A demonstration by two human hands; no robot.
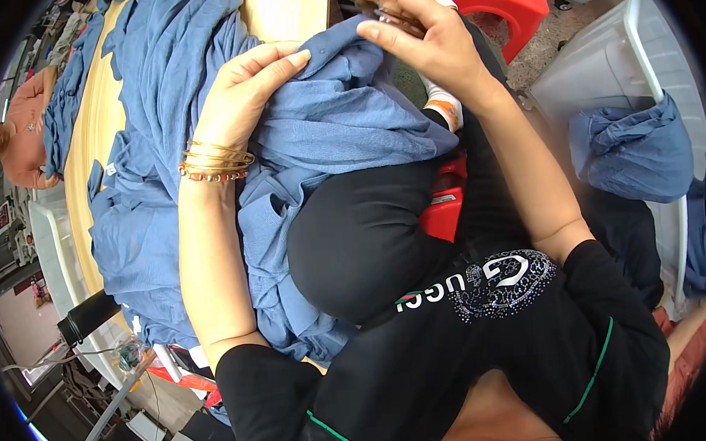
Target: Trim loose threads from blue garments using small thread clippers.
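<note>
My left hand (251,82), with gold bangles at its wrist, pinches the edge of a blue knit garment (348,125) between thumb and fingers. The garment is draped over my lap and runs into a larger heap of the same blue cloth. Beside that pinched edge, my right hand (427,37) is closed around small metal thread snips (386,15), partly hidden by the fingers. Its thumb lies against the far end of the held edge, so I cannot tell whether it also grips the cloth.
A blue cloth heap (161,207) covers much of the wooden table (90,146) at left. Far right stands a clear plastic bin (600,64) with blue cloth over its rim. A red stool (509,5) is beyond my right hand. Another person (29,130) works at far left.
</note>
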